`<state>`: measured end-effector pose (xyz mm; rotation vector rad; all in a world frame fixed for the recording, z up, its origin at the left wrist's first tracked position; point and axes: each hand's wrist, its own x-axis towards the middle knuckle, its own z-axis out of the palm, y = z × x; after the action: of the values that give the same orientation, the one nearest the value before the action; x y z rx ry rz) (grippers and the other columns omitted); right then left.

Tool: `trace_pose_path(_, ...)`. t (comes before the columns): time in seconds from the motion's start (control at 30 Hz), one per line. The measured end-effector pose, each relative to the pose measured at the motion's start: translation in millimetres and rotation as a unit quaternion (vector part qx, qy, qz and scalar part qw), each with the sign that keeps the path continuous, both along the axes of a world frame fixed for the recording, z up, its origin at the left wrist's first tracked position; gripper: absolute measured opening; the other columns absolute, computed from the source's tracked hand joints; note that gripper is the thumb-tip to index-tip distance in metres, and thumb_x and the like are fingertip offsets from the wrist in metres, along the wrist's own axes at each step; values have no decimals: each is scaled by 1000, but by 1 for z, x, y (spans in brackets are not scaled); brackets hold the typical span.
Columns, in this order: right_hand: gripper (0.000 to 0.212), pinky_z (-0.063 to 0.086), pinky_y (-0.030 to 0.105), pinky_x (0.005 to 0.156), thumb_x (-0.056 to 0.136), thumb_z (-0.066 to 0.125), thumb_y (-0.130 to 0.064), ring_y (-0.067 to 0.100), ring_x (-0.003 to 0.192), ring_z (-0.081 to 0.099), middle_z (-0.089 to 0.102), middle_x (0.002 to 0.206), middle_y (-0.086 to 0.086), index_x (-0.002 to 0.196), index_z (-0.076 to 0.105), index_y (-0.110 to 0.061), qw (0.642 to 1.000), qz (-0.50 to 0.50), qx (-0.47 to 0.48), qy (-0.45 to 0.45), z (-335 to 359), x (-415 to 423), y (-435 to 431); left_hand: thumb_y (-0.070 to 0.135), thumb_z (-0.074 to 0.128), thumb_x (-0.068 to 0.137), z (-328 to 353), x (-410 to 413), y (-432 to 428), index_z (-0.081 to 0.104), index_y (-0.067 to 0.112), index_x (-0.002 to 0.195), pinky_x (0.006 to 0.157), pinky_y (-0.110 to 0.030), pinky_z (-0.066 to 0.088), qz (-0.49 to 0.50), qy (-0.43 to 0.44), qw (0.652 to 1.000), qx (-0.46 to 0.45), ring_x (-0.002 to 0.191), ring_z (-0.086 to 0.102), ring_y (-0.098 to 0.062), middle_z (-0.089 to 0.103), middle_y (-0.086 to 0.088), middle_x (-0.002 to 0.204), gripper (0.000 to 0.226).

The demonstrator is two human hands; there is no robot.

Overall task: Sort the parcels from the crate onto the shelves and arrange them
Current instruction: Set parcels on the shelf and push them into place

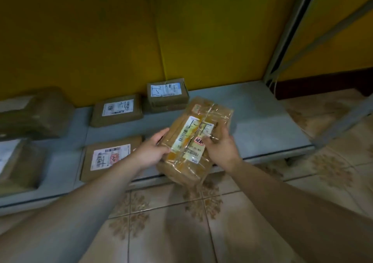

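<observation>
- Taped parcel (193, 141), tilted, off the surface above the near edge of the shelf (262, 121).
- Left hand (151, 151) curled round its left side; right hand (221, 147) gripping its right side, fingers over the label (184, 136).
- Left of it, flat on the shelf: near box (111, 157), middle box (117, 110), stacked boxes (167, 94) far back by the yellow wall (101, 30).
- Blurred boxes (34, 113) at far left.
- Tiled floor (181, 232) nearest; metal post (288, 30) at right.
</observation>
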<state>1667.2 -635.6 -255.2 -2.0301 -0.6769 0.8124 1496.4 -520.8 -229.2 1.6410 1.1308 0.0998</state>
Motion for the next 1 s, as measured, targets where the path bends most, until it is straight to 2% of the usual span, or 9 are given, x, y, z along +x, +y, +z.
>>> trace_pose_path(0.1,57,49,41,102,95,60,-39,32,113,61,49,136,12,145,33,-33,999,27,-24,-37,-28,4,12,11,58,93,-27,7,27,36,42,145,75,-20,48,-34,6,999,37,99,59,-7,52,4,138,64)
trace_pose_path(0.23,66,34,39,109,94,52,-57,35,131,41,34,142,14,151,27,-34,981,74,-89,-152,-36,10,16,20,60,94,-45,7,47,33,38,147,96,-33,45,-37,-10,996,79,123,52,-18,41,3,150,62)
trace_pose_path(0.33,75,20,47,117,89,40,-74,34,144,17,21,153,13,152,24,-37,924,132,-147,-327,-29,14,15,34,47,101,-54,-12,54,32,29,149,103,-36,39,7,10,993,117,134,42,-23,40,1,151,51)
trace_pose_path(0.43,93,-10,46,119,76,12,-90,29,151,-11,-3,165,7,156,12,-41,861,246,-123,-428,-26,17,14,45,37,101,-74,-41,66,37,23,147,109,-47,37,45,98,984,144,133,43,-26,44,-5,148,51)
trace_pose_path(0.5,110,-16,42,117,62,-11,-94,25,152,-15,-7,167,3,157,9,-41,819,338,-104,-451,-29,15,15,48,31,102,-89,-56,75,41,22,145,109,-48,35,47,143,973,173,130,45,-27,48,-8,144,51)
trace_pose_path(0.57,118,-16,37,116,56,-24,-91,21,153,-8,-2,167,0,157,8,-40,796,385,-106,-455,-37,14,19,47,30,102,-104,-62,81,41,22,145,113,-49,28,38,185,958,213,139,33,-28,39,-8,151,51)
trace_pose_path(0.67,107,-10,35,119,66,-12,-89,19,153,-2,5,167,-3,157,10,-39,816,340,-102,-457,-47,15,27,51,34,99,-119,-57,78,35,26,147,115,-57,17,7,251,936,248,147,13,-28,19,-2,160,53)
trace_pose_path(0.8,95,-5,40,121,74,-4,-79,21,153,1,8,167,0,157,12,-37,845,258,-119,-453,-52,32,36,63,37,93,-131,-47,70,12,36,152,112,-66,9,-7,299,921,251,149,-2,-32,-1,4,163,70)
trace_pose_path(1.0,72,1,47,122,95,23,-69,30,152,7,13,165,9,156,21,-32,874,135,-152,-442,-56,88,61,64,29,95,-148,-41,68,-5,35,153,113,-67,2,7,333,897,290,148,-13,-33,-14,3,162,73)
